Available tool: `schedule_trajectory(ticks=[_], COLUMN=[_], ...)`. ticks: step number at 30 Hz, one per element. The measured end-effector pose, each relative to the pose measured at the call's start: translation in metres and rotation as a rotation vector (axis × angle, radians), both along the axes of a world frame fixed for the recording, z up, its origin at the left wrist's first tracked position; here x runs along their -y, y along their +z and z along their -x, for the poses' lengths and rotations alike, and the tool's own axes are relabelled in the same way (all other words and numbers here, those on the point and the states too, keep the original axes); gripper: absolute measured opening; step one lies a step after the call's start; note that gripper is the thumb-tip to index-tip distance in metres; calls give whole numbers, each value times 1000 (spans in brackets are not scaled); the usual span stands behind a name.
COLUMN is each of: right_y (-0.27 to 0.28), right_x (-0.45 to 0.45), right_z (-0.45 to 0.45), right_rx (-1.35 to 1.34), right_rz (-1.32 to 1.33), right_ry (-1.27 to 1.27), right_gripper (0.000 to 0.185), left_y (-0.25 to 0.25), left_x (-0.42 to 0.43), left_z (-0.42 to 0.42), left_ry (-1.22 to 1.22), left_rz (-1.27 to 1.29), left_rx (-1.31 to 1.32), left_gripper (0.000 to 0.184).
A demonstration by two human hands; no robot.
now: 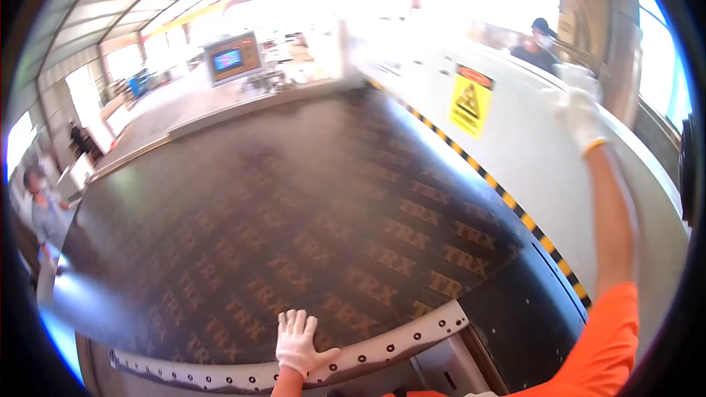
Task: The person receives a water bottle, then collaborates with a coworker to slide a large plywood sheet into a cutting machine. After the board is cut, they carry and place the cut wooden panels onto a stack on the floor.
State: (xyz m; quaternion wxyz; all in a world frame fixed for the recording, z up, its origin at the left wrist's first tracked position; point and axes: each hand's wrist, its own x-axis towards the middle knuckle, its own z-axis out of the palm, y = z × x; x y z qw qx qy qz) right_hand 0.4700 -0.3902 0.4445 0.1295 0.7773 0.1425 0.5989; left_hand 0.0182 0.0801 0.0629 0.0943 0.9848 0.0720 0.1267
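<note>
A large dark brown board (294, 213) printed with repeated TRX lettering lies across the machine bed. My left hand (298, 342), in a white glove, rests with its fingers spread on the board's near edge, by a metal strip (390, 344) with a row of holes. Raised at the upper right, my right hand (581, 114) is gloved too and is at the top of a long white machine beam (529, 143). Motion blur smears its fingers, so its grip cannot be made out.
A yellow warning label (471, 101) is on the beam, above black-and-yellow striping (491, 180). A control screen (229, 60) stands at the far side. One person (48, 209) is at the left edge; another (537, 51) is behind the beam.
</note>
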Motion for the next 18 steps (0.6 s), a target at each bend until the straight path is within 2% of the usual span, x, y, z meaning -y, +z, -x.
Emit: schedule_trajectory(ticks=[1, 2, 3, 5, 8, 10, 12, 14, 15, 18], right_y=[16, 21, 30, 48, 44, 0, -32, -80, -103, -212], right_x=[40, 100, 122, 25, -22, -46, -104, -173, -209, -303], right_z=[-28, -78, -111, -10, -13, -45, -29, -11, -1, -53], right_rx=[28, -331, -682, -700, -784, -639, -756, -908, -977, -1081], right_rz=[62, 193, 335, -186, -61, -132, -124, -229, -302, -414], right_ry=[-143, -144, -155, -89, -216, 171, 555, 635, 674, 938], right_gripper=[52, 51, 49, 38, 32, 30, 32, 36, 39, 40], left_y=[0, -3, -6, -9, -8, -6, -5, -5, 0, 0], left_x=[-1, -3, -6, -9, -9, -11, -12, -15, -15, -19], left_z=[3, 7, 7, 9, 13, 12, 12, 12, 13, 11], left_ry=[3, 3, -4, 7, 9, 11, 11, 18, 29, 21], left_rz=[-25, -25, -25, -32, -32, -44, -30, -26, -49, -18], left_rx=[24, 20, 19, 37, 13, -28, -36, -37, -132, -112], left_gripper=[94, 94, 94, 93, 92, 94, 95, 96, 99, 99])
